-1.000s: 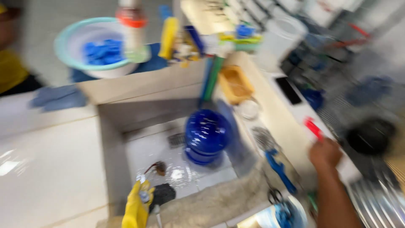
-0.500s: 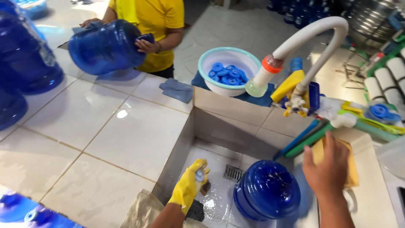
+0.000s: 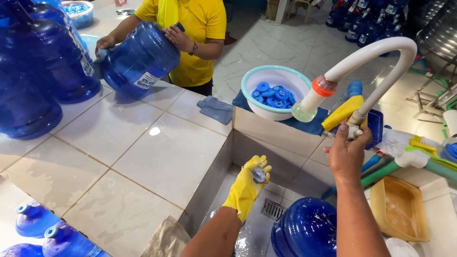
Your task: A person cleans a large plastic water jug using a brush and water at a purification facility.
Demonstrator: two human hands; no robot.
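I look down on a white tiled counter (image 3: 143,157) that runs along the left and ends in a straight drop into a sunken sink (image 3: 281,157); the broad middle of the counter is bare and wet, giving me free room there, while its far left edge is crowded with big blue water jugs (image 3: 43,76) and its near left corner shows two more jug necks (image 3: 33,223). Across the counter's far edge a person in a yellow shirt (image 3: 195,28) tilts another blue jug (image 3: 140,59) with both hands. In the sink's near right corner an upturned blue jug (image 3: 304,231) sits beside the floor drain (image 3: 272,208), leaving only a narrow wet strip between it and the left wall. A white curved faucet pipe (image 3: 381,52) arches over the sink's right rim, its orange-collared spout hanging above the basin. On the sink's far rim sits a white bowl (image 3: 273,78) of blue caps on a dark blue cloth. A tan tray (image 3: 397,214) lies on the right ledge. My right hand (image 3: 350,152) is bare and closed around the faucet's valve at the pipe's base. My left hand (image 3: 247,188), in a yellow glove, is raised over the middle of the sink, fingers curled around a small shiny round object (image 3: 258,175).
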